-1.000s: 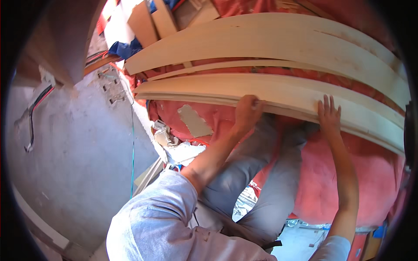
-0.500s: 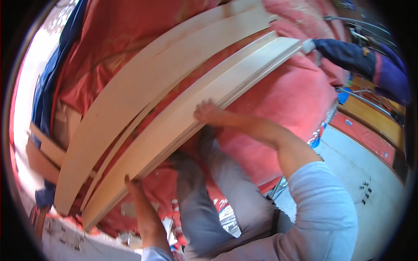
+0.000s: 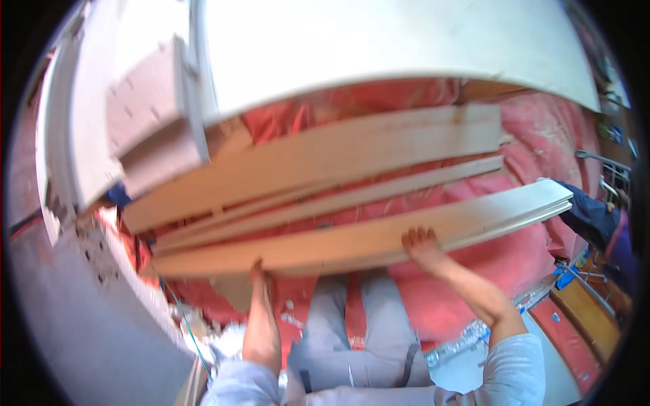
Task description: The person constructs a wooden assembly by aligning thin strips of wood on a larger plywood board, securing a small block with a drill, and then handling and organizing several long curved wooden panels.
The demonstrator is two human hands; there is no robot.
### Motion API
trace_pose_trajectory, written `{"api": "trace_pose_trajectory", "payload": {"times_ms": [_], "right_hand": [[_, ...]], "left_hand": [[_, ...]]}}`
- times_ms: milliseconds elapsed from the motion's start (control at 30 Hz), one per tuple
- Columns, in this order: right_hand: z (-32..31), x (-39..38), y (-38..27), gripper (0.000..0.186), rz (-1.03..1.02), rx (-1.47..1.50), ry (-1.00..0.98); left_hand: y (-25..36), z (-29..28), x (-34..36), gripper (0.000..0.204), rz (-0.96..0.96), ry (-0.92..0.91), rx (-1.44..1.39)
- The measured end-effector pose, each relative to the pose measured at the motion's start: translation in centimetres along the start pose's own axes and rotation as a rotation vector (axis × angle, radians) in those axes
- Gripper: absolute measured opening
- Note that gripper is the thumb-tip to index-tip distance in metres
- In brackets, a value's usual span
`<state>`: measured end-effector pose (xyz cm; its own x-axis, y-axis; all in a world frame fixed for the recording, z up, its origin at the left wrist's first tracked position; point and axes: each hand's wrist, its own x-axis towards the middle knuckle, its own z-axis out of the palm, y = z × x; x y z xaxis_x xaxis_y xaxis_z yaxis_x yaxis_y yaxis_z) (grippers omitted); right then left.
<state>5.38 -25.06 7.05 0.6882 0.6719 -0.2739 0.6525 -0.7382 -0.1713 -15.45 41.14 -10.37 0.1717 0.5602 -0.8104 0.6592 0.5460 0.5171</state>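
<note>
A stack of long pale boards (image 3: pixel 338 243) crosses in front of me over red padded covering. My left hand (image 3: pixel 261 274) grips its near edge left of my legs, thumb uppermost. My right hand (image 3: pixel 423 247) holds the same edge farther right, fingers bent over the top and somewhat apart; its underside is hidden. Behind the stack lie a wide plywood board (image 3: pixel 325 159) and narrower strips (image 3: pixel 440 169) with red showing between them. The picture is blurred by motion.
A large white panel (image 3: pixel 393 40) spans the back. A bare grey floor (image 3: pixel 101 325) shows left, with a thin green cable (image 3: pixel 183 318). At right are a dark-and-purple sleeve (image 3: pixel 589 220), red covering (image 3: pixel 494 257) and metal bars and planks (image 3: pixel 575 304).
My view has swung round, bringing the white panel into sight. The held stack now sits farther from the narrow strip behind it, nearer my body. Both hands remain on its near edge.
</note>
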Motion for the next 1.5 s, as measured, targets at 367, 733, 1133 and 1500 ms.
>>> {"api": "trace_pose_trajectory", "payload": {"times_ms": [367, 733, 1133, 1500], "right_hand": [[-29.2, -9.4, -1.1, 0.033, 0.032, 0.02, -0.148], [-53.9, -7.3, -0.1, 0.043, -0.066, -0.211, -0.331], [-68.2, -3.7, -6.6, 0.037, -0.123, -0.265, -0.444], [-72.8, -0.3, -4.6, 0.037, -0.066, -0.38, -0.607]], "left_hand": [[9.2, 6.6, -28.4, 0.056, -0.188, 0.128, -0.177], [18.1, 6.6, -43.4, 0.086, -0.39, -0.267, 0.11], [18.2, 0.6, -40.2, 0.07, 1.52, -0.595, 0.994], [23.3, 1.0, -46.3, 0.056, 1.328, -0.658, 1.162]]}}
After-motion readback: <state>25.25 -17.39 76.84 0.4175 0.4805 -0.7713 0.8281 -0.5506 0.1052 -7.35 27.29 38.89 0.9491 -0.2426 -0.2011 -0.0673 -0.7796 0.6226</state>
